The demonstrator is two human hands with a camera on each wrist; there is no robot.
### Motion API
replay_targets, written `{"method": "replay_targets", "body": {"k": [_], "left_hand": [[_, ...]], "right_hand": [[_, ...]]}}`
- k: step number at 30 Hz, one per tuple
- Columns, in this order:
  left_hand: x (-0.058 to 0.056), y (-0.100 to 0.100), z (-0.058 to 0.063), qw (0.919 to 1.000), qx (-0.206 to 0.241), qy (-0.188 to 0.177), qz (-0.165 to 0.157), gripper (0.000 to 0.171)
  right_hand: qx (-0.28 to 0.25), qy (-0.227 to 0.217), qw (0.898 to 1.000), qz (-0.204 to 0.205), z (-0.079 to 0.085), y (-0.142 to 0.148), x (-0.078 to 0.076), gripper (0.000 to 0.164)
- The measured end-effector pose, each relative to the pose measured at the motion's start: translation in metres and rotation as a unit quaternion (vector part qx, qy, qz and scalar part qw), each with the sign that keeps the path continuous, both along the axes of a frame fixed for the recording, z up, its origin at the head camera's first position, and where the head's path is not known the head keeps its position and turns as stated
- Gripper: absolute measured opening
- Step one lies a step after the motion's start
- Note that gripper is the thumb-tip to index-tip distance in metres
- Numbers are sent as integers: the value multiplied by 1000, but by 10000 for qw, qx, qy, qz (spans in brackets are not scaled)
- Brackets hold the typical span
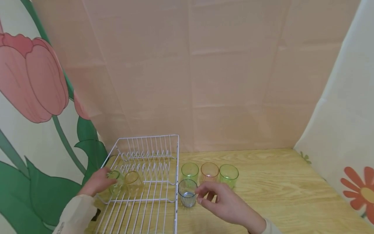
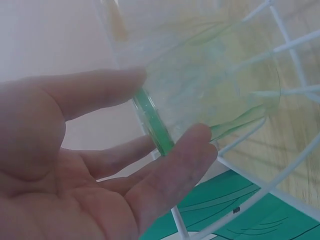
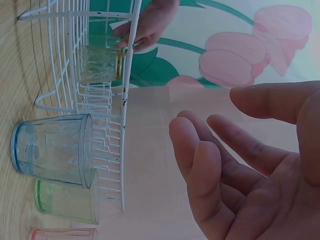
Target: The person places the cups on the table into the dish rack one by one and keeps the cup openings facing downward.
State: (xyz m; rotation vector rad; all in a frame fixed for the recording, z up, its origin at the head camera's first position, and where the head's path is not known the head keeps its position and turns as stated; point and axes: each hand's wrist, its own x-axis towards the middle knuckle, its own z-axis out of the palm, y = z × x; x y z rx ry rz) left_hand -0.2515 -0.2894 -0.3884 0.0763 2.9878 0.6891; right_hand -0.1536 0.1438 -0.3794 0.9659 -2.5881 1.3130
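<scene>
At the left side of the white wire dish rack [image 1: 176, 211], my left hand [image 1: 99, 182] grips a green glass [image 1: 117, 188] near its rim. The left wrist view has the thumb on one side of that glass [image 2: 210, 90] and fingers on the other. Beside it in the rack is an amber glass [image 1: 133, 186]. My right hand [image 1: 223, 202] hovers with loosely bent fingers just right of a clear bluish glass [image 1: 188, 194] on the table. The right wrist view shows a gap between this hand [image 3: 245, 170] and the bluish glass [image 3: 52, 150].
Behind the bluish glass a green glass [image 1: 190, 171], a pink glass [image 1: 209, 172] and another green glass [image 1: 229, 175] stand in a row on the wooden table [image 1: 271, 185]. A pinkish-brown sheet [image 1: 190, 81] hangs behind, with flower-printed sheets on both sides.
</scene>
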Motion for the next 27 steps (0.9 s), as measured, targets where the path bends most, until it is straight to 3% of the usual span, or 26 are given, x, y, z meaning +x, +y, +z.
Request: {"method": "replay_targets", "body": {"k": [13, 27], "left_hand": [[-2, 10, -3, 9995, 50, 293, 130, 59], [0, 8, -4, 9997, 83, 137, 160, 63]], "right_hand": [[-2, 85, 10000, -18, -1, 0, 0, 12], [-55, 33, 10000, 19, 0, 0, 1, 10]]}}
